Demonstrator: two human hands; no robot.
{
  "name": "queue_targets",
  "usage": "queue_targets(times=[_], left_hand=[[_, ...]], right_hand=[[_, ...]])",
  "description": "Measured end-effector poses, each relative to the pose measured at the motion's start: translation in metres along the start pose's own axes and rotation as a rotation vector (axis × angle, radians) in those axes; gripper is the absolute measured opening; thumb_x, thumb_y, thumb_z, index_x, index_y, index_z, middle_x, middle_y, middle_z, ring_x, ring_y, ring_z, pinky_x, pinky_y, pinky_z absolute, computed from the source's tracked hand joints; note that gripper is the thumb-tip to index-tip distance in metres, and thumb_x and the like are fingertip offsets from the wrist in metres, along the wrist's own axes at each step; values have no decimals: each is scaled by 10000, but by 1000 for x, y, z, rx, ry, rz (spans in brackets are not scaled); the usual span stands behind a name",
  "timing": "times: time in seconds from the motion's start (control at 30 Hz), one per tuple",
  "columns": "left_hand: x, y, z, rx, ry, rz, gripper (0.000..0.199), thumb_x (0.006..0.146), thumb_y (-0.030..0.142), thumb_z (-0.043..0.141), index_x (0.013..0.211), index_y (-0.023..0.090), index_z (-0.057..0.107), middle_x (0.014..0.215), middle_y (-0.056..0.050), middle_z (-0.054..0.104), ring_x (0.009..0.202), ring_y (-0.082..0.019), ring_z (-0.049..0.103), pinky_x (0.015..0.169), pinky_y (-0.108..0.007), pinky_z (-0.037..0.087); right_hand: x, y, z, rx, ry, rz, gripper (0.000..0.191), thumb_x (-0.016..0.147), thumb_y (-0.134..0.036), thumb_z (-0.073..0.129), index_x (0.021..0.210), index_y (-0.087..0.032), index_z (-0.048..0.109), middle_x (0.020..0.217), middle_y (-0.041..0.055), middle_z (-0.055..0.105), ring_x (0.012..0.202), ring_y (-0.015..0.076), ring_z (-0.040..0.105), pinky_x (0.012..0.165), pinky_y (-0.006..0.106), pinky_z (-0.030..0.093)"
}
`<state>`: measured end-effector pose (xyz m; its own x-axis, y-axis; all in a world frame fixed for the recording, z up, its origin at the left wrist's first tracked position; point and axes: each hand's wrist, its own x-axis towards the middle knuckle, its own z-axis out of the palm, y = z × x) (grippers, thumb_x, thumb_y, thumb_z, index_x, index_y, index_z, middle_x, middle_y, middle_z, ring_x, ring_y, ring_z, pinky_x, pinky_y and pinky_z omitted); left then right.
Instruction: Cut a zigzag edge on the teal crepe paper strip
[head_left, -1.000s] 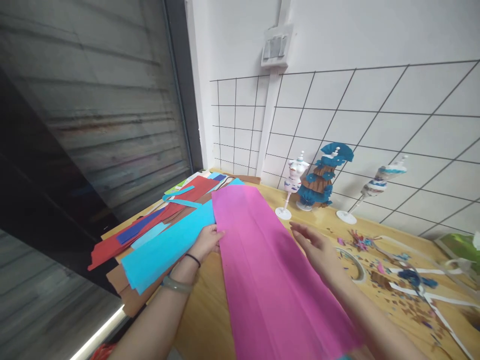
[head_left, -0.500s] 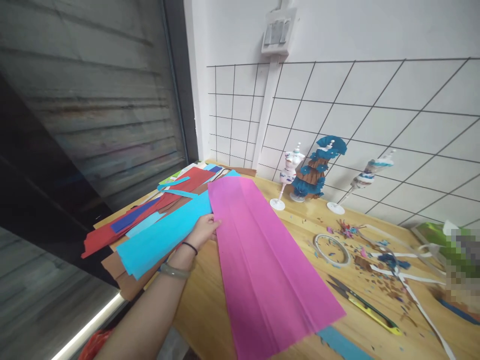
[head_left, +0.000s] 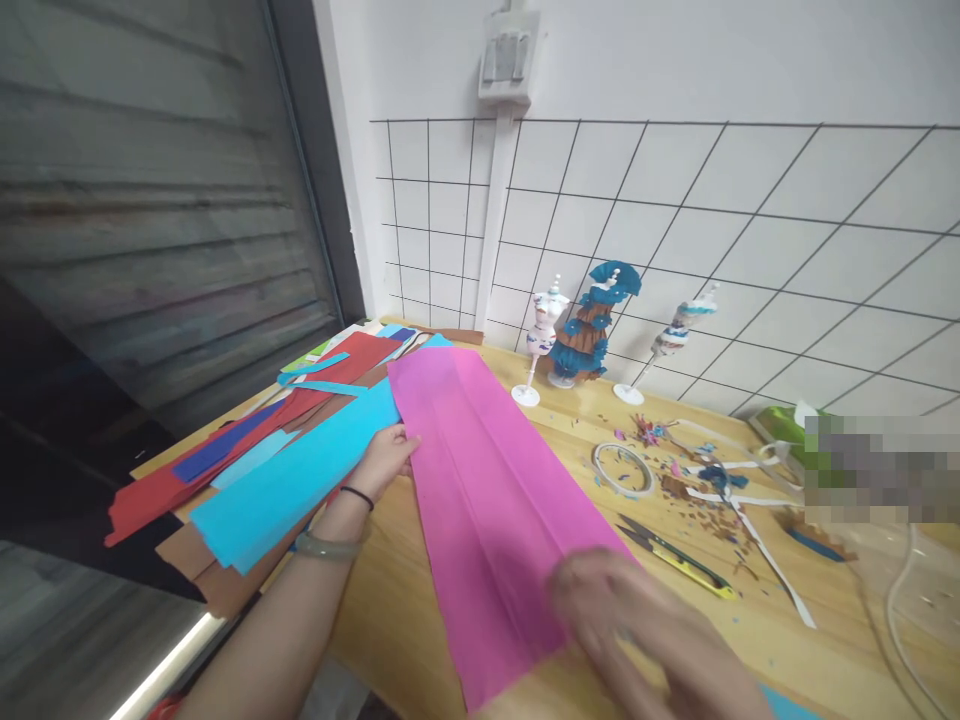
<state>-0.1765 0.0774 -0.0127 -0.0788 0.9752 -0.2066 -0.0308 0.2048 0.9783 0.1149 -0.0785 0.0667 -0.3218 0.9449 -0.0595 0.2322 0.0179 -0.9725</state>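
A long pink crepe paper sheet [head_left: 480,490] lies lengthwise on the wooden table [head_left: 390,620]. My left hand [head_left: 386,458] pinches the sheet's left edge about midway, next to a light blue paper sheet [head_left: 292,485]. My right hand [head_left: 630,620], blurred by motion, hovers with fingers spread over the near right corner of the pink sheet; whether it touches the paper is unclear.
Red, blue and brown papers [head_left: 225,450] are piled at the left. Three small mannequin stands [head_left: 585,325] stand by the wire grid wall. A tape ring [head_left: 621,470], yellow-handled scissors [head_left: 675,555] and paper scraps [head_left: 720,490] lie to the right.
My right hand left the view half a second ago and is now back at the near right of the pink sheet. My left hand has kept its hold; the view has shifted.
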Motion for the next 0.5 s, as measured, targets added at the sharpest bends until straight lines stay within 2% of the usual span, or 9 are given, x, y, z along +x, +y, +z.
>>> queue_targets(times=[0.03, 0.07, 0.13, 0.2, 0.27, 0.33, 0.43, 0.5], left_hand=[[0, 0, 0, 3, -9, 8, 198, 681, 240, 609, 836, 128, 557, 718, -22, 651, 558, -140, 610, 491, -267, 509], [0, -1, 0, 7, -21, 15, 203, 687, 245, 606, 847, 130, 556, 732, -25, 652, 571, -142, 613, 503, -270, 513], [0, -1, 0, 20, -50, 25, 209, 704, 258, 593, 866, 131, 555, 740, -31, 653, 587, -146, 618, 515, -275, 516], [-1, -1, 1, 44, -75, 34, 225, 716, 276, 583, 888, 134, 557, 748, -37, 654, 598, -151, 621, 511, -273, 514], [-1, -1, 1, 82, -85, 48, 253, 713, 291, 589, 912, 137, 559, 764, -42, 656, 597, -151, 620, 486, -254, 501], [-1, -1, 1, 135, -82, 63, 284, 700, 300, 605, 929, 138, 557, 749, -39, 652, 565, -143, 608, 432, -219, 465], [-4, 2, 1, 226, -82, 67, 309, 688, 322, 617, 927, 135, 555, 675, -25, 639, 488, -126, 576, 359, -183, 394], [-7, 4, 1, 284, -112, 39, 303, 689, 367, 612, 870, 127, 572, 618, -25, 633, 425, -117, 546, 329, -178, 357]], right_hand=[[12, 10, -7, -91, 65, -56, 271, 772, -293, 522, 1002, -283, 663, 1092, 53, 627, 1099, 263, 496, 988, 413, 338], [23, 23, -16, -400, 138, -139, 305, 801, -286, 468, 1054, -248, 635, 1123, 77, 618, 1063, 266, 529, 956, 438, 372], [36, 56, -41, -899, 260, -190, 325, 808, -262, 416, 1028, -158, 632, 1078, 153, 634, 993, 293, 580, 874, 452, 443], [35, 89, -65, -1205, 395, -194, 336, 798, -266, 404, 978, -96, 631, 1012, 209, 646, 936, 323, 608, 824, 463, 470], [24, 114, -83, -1349, 357, -202, 300, 788, -232, 404, 966, -135, 625, 951, 168, 672, 875, 291, 634, 773, 413, 503], [10, 127, -90, -1426, 331, -215, 317, 774, -196, 405, 1011, -137, 607, 974, 161, 670, 894, 286, 629, 767, 398, 507], [-4, 127, -93, -1470, 348, -209, 385, 739, -141, 395, 1072, -88, 579, 1035, 189, 651, 949, 310, 603, 773, 422, 500], [-6, 121, -93, -1422, 340, -133, 393, 735, -143, 389, 1071, -67, 579, 1019, 199, 655, 930, 324, 606, 762, 437, 496]])
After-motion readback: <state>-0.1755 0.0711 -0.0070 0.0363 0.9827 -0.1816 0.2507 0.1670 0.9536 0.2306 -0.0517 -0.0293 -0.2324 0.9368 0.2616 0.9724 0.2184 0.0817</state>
